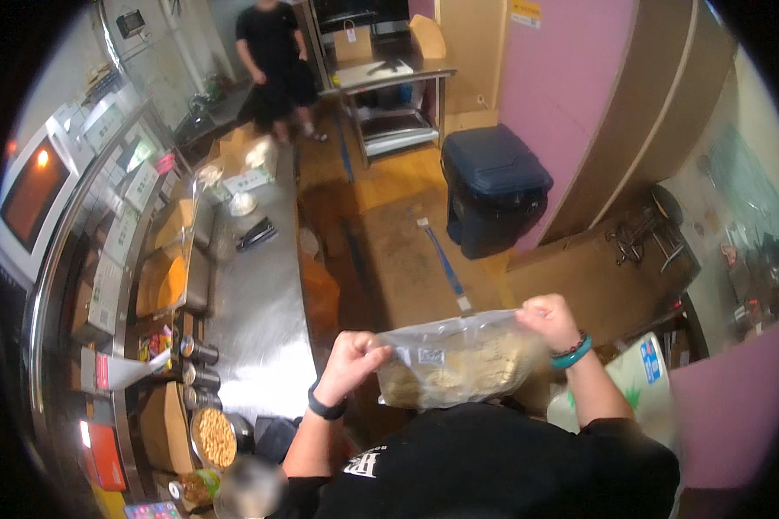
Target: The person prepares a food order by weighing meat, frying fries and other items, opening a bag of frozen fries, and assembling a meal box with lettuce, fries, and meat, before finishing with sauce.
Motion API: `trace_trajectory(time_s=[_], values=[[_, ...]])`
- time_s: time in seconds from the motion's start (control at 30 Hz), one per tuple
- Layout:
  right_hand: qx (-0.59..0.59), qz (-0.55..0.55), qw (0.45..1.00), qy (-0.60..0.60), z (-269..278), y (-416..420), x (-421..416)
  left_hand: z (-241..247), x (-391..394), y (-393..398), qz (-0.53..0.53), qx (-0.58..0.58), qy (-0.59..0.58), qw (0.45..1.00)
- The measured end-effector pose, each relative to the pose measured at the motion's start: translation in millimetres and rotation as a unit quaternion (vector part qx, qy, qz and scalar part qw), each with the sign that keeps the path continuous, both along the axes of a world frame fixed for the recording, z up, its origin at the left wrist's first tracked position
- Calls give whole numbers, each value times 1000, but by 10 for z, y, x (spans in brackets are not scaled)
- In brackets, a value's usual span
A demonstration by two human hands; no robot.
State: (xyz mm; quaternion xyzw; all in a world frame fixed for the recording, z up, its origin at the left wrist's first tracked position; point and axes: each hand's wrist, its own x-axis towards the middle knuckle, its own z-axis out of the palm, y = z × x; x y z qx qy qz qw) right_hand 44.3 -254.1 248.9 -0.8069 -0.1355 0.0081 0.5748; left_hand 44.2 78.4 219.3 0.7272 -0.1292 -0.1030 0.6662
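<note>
A clear plastic bag (457,363) with bundles of pale yellow food, possibly noodles, is stretched between my two hands in front of my black shirt. Its left top corner is pinched in my left hand (357,363), which has a dark band on the wrist. My right hand (548,318), with a turquoise bangle and a beaded bracelet, grips the right top corner. The bag bears a printed code and handwriting. Its lower edge is close to my chest.
On my left runs a steel counter (253,305) with black tongs (256,233), a bowl of peanuts (215,436) and several metal canisters (198,374). A lidded bin (496,188) stands ahead by the pink wall (561,84). Another person (272,65) stands at the far end.
</note>
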Motion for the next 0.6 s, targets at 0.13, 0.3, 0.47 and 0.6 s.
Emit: trace_trajectory(time_s=[0.13, 0.3, 0.47, 0.6], values=[[26, 35, 999, -14, 11, 41, 811, -14, 557, 21, 45, -27, 49, 997], [1, 75, 995, -73, -42, 69, 1789, -74, 1313, 38, 110, 55, 7, 992], [-11, 82, 987, -136, 46, 245, 2738, -240, 2160, 140, 178, 61, 2, 982], [-54, 93, 976, -189, 46, 414, 3453, -227, 2934, 253, 189, 197, -84, 958]])
